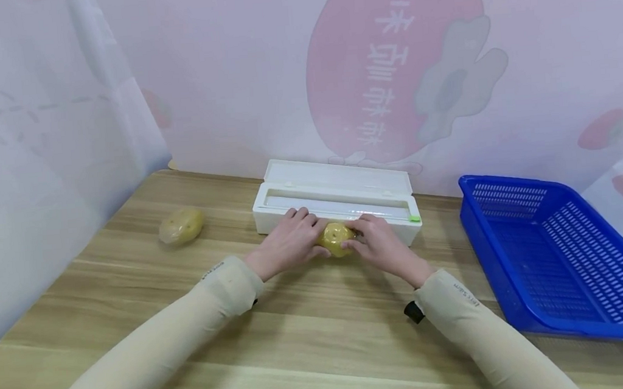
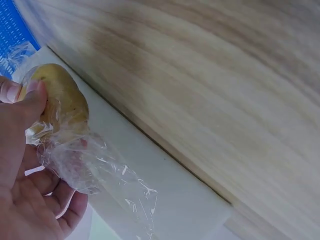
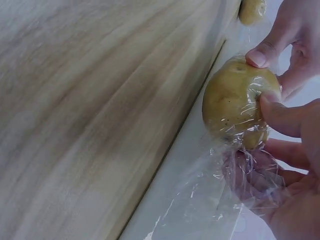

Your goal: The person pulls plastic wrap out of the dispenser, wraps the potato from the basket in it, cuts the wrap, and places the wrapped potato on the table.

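Both hands hold one potato [image 1: 336, 240] between them, close in front of a long white cling film dispenser [image 1: 270, 223]. My left hand [image 1: 292, 239] grips its left side, thumb [image 2: 34, 100] against the skin. From the other side, my right hand [image 1: 381, 244] pinches it with thumb and fingers. Clear cling film [image 3: 250, 175] covers the potato in creases, and loose film [image 2: 125, 185] trails from it across the white front of the dispenser. The dispenser's lid [image 1: 337, 174] is raised at the back, with a pale roll [image 1: 323, 204] inside.
Another potato [image 1: 181, 225], wrapped in shiny film, lies on the wooden table [image 1: 313, 353] at the left. To the right stands a blue plastic basket [image 1: 506, 264] with slotted walls. A small green piece [image 1: 414, 218] sits at the dispenser's right end. Printed curtains [image 1: 236, 72] enclose the back and sides.
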Action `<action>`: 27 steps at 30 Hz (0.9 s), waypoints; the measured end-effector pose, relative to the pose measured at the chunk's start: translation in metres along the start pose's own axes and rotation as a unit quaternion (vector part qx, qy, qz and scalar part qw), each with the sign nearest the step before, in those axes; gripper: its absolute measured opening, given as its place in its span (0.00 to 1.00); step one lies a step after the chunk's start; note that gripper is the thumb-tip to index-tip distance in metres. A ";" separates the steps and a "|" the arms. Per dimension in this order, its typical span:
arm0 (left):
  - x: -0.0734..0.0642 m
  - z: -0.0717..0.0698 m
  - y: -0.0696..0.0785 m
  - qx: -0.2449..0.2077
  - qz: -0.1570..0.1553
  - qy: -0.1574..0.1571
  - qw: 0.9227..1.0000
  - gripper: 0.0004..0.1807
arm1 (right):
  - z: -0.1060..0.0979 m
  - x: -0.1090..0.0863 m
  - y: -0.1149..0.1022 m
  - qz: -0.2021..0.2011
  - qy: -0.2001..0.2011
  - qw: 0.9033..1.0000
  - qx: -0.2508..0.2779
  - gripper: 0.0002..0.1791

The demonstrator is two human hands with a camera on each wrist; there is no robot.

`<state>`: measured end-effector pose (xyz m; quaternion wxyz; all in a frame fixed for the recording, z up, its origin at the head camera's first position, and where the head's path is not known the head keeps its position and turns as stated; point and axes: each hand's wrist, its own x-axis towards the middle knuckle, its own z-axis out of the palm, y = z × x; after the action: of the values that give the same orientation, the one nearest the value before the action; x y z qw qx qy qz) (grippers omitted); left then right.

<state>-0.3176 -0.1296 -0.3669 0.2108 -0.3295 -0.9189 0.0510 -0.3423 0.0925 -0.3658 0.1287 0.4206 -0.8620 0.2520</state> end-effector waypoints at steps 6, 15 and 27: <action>0.000 0.006 0.003 0.017 -0.008 -0.021 1.000 0.34 | 0.005 -0.003 0.000 0.005 -0.006 1.000 -0.030 0.20; 0.002 0.008 0.010 0.079 -0.021 0.018 0.997 0.37 | -0.003 -0.002 -0.001 -0.021 0.001 0.989 -0.145 0.23; 0.011 0.000 0.023 0.017 -0.064 -0.014 0.998 0.30 | -0.002 -0.009 0.011 -0.003 0.000 0.998 -0.055 0.26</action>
<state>-0.3116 -0.1050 -0.3682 0.2060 -0.2660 -0.9399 0.0577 -0.3454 0.1054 -0.3714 0.1524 0.4155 -0.8733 0.2038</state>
